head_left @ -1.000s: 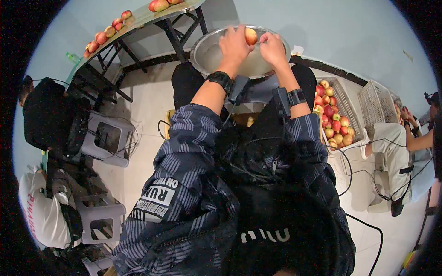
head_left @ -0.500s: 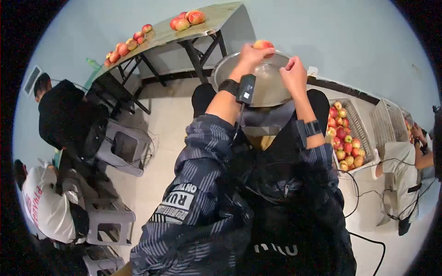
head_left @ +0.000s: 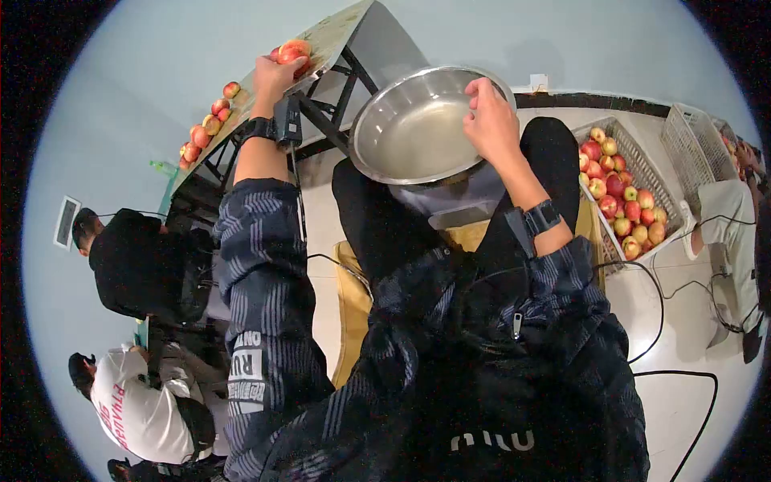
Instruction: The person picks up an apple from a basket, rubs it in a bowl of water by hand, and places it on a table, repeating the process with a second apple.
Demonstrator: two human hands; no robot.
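My left hand [head_left: 274, 80] reaches out to the table at the upper left, its fingers closed round a red apple [head_left: 295, 58]. That apple is by other apples at the table's near corner, and my fingers partly hide it. My right hand [head_left: 491, 120] is curled closed above the right rim of a steel basin [head_left: 377, 165]. Whatever those fingers may hold is hidden. Cloudy water appears to lie in the basin, which stands between my knees.
More apples [head_left: 201, 136] line the long table [head_left: 337, 32]. On my right, a plastic crate [head_left: 634, 153] holds many apples, with another crate [head_left: 687, 153] beyond it. Two people sit at the left, another at the far right. A black cable [head_left: 711, 402] crosses the floor.
My left hand has carried the apple from above the basin leftward to the table. My right hand stays closed over the basin's right side. The view has shifted and turned.
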